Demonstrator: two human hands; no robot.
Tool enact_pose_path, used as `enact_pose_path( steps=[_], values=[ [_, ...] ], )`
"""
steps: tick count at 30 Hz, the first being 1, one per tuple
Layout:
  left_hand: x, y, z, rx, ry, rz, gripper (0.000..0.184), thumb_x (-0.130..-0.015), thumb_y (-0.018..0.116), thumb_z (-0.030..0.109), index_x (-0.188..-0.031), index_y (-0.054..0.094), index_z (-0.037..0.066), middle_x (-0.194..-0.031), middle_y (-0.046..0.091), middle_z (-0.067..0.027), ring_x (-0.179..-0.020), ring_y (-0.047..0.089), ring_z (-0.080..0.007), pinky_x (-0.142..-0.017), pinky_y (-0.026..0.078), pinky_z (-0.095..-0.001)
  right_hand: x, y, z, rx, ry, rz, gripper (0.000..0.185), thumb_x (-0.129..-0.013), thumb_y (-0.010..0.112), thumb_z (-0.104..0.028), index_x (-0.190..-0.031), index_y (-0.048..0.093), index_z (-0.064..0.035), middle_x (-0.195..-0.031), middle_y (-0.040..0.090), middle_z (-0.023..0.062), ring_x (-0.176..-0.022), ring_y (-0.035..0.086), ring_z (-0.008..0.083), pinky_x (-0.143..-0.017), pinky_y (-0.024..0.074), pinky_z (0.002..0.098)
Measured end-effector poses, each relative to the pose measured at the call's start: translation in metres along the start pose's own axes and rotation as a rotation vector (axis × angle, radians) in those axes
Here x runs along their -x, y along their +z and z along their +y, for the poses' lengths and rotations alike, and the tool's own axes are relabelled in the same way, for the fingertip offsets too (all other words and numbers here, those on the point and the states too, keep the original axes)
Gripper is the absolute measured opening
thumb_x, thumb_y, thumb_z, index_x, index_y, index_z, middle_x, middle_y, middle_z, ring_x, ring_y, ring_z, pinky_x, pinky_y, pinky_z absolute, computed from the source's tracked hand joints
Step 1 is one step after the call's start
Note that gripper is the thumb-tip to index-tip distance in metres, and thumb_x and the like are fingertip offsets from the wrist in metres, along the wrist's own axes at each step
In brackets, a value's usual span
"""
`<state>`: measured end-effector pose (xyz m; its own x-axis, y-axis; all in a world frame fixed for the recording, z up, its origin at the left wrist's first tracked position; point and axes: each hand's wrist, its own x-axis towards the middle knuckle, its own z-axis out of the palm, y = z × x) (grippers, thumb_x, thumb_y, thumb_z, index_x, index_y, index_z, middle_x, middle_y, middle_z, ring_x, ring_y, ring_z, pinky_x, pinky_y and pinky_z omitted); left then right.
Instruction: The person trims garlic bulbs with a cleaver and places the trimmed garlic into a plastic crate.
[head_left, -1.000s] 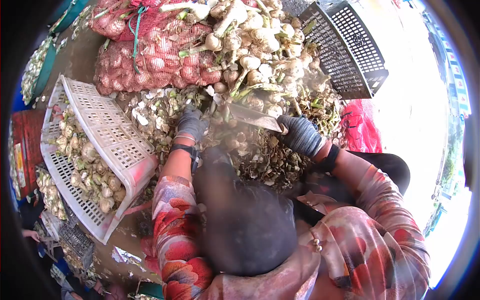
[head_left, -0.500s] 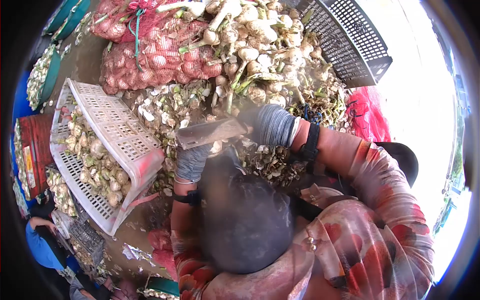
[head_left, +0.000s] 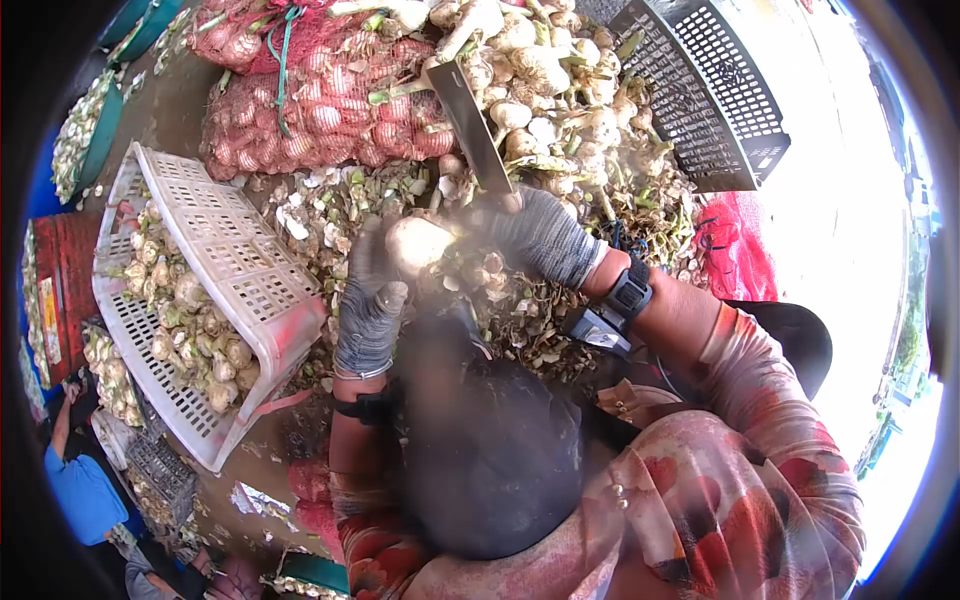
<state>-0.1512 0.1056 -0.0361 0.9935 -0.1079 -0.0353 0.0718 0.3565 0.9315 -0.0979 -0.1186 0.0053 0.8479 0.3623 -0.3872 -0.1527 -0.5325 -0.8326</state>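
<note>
A whitish garlic bulb (head_left: pixel 418 245) is held in my gloved left hand (head_left: pixel 370 305), whose fingers curl around its left side. My gloved right hand (head_left: pixel 545 232) is closed on the handle of a broad-bladed knife (head_left: pixel 470 125), just right of the bulb. The blade points up and to the left, over the edge of the garlic heap (head_left: pixel 540 70). Stem trimmings and peelings (head_left: pixel 540 320) lie beneath both hands. The fingertips of my right hand are blurred.
A white crate (head_left: pixel 225 255) of garlic bulbs stands tilted at the left. Red net sacks (head_left: pixel 320 110) lie beyond my left hand. A black crate (head_left: pixel 700 100) is at the upper right, above a pink net bag (head_left: pixel 738 245). Another person in blue (head_left: pixel 85 495) is at the lower left.
The knife has swung from lying over my left hand to pointing up and away. The bulb now shows in my left hand, which has turned and opened somewhat around it.
</note>
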Motion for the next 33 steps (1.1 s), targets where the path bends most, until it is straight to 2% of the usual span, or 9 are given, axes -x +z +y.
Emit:
enact_pose_path(
  steps=[2,4,5,7,8,11,13,14,33],
  values=[
    [-0.002,-0.008,-0.01,-0.591,0.094,-0.22,0.05,-0.088,0.067,0.016,-0.133,0.048,0.003,-0.125,0.054,-0.0127,-0.111,0.057,-0.0243,-0.093,0.048,-0.0353,0.005,0.007,0.006,0.204,0.056,-0.049,0.026,-0.089,0.067,-0.031,-0.094,0.064,-0.0062,-0.073,0.063,0.0035,-0.066,0.059,0.0136,-0.062,0.0485,0.0324],
    [-0.008,0.012,0.007,-0.798,-0.13,-0.125,0.033,-0.091,0.06,0.012,-0.123,0.055,0.001,-0.116,0.059,-0.015,-0.108,0.059,-0.0247,-0.091,0.048,-0.034,0.012,0.017,0.006,-0.482,0.392,-0.159,0.029,-0.09,0.066,-0.033,-0.095,0.063,-0.0054,-0.074,0.062,0.0031,-0.068,0.058,0.0142,-0.064,0.0479,0.0317],
    [-0.009,0.009,0.004,-0.798,-0.129,-0.124,0.033,-0.091,0.06,0.012,-0.123,0.055,0.001,-0.116,0.059,-0.015,-0.108,0.059,-0.0247,-0.091,0.048,-0.034,0.014,0.022,0.007,-0.482,0.39,-0.159,0.029,-0.09,0.066,-0.033,-0.095,0.063,-0.0054,-0.074,0.062,0.0031,-0.068,0.058,0.0142,-0.064,0.0479,0.0317],
    [-0.011,0.003,-0.002,-1.041,0.198,-0.156,0.035,-0.091,0.062,0.016,-0.122,0.054,0.001,-0.114,0.06,-0.0125,-0.102,0.06,-0.0237,-0.09,0.048,-0.0332,0.011,0.035,0.019,-0.379,0.222,-0.07,0.033,-0.091,0.064,-0.037,-0.097,0.062,-0.0044,-0.073,0.061,0.0022,-0.068,0.058,0.0139,-0.063,0.0482,0.0329],
    [-0.006,0.013,0.007,-0.552,0.017,-0.091,0.044,-0.093,0.061,0.024,-0.129,0.049,0.001,-0.116,0.06,-0.0107,-0.102,0.059,-0.0223,-0.091,0.047,-0.0329,0.004,0.045,0.05,-0.221,-0.03,0.004,0.034,-0.09,0.065,-0.037,-0.101,0.062,-0.0051,-0.075,0.064,0.009,-0.072,0.064,0.0237,-0.066,0.0497,0.038],
    [-0.002,0.005,-0.002,-0.306,-0.064,-0.147,0.055,-0.095,0.058,0.037,-0.136,0.042,0.003,-0.12,0.059,-0.009,-0.106,0.058,-0.0214,-0.093,0.047,-0.0331,0.013,0.018,0.043,0.191,-0.248,0.178,0.032,-0.086,0.066,-0.033,-0.105,0.062,-0.0074,-0.08,0.066,0.0164,-0.077,0.065,0.0346,-0.068,0.0502,0.0434],
    [0.005,-0.021,-0.02,-0.501,-0.145,-0.209,0.067,-0.093,0.057,0.048,-0.14,0.037,0.005,-0.128,0.055,-0.008,-0.11,0.056,-0.0192,-0.093,0.046,-0.0319,0.029,-0.003,0.014,0.399,-0.364,0.07,0.027,-0.079,0.066,-0.022,-0.102,0.062,-0.0095,-0.081,0.066,0.0166,-0.078,0.065,0.0386,-0.067,0.0507,0.0461],
    [0.02,-0.065,-0.073,-1.078,0.167,-0.311,0.067,-0.089,0.064,0.038,-0.14,0.037,0.005,-0.128,0.054,-0.0089,-0.112,0.055,-0.0168,-0.094,0.046,-0.0302,0.035,-0.01,0.002,0.475,-0.383,0.005,0.027,-0.076,0.066,-0.02,-0.101,0.062,-0.0106,-0.081,0.066,0.016,-0.078,0.065,0.038,-0.066,0.0507,0.046],
    [0.021,0.02,-0.008,-0.438,0.01,-0.096,0.055,-0.082,0.069,0.007,-0.13,0.041,0.006,-0.116,0.056,-0.0095,-0.101,0.058,-0.0147,-0.086,0.05,-0.0293,0.042,-0.002,0.04,0.682,-0.29,0.011,0.024,-0.078,0.061,-0.019,-0.099,0.059,-0.0069,-0.071,0.064,0.0165,-0.07,0.066,0.0384,-0.059,0.0499,0.0473]
  ],
)
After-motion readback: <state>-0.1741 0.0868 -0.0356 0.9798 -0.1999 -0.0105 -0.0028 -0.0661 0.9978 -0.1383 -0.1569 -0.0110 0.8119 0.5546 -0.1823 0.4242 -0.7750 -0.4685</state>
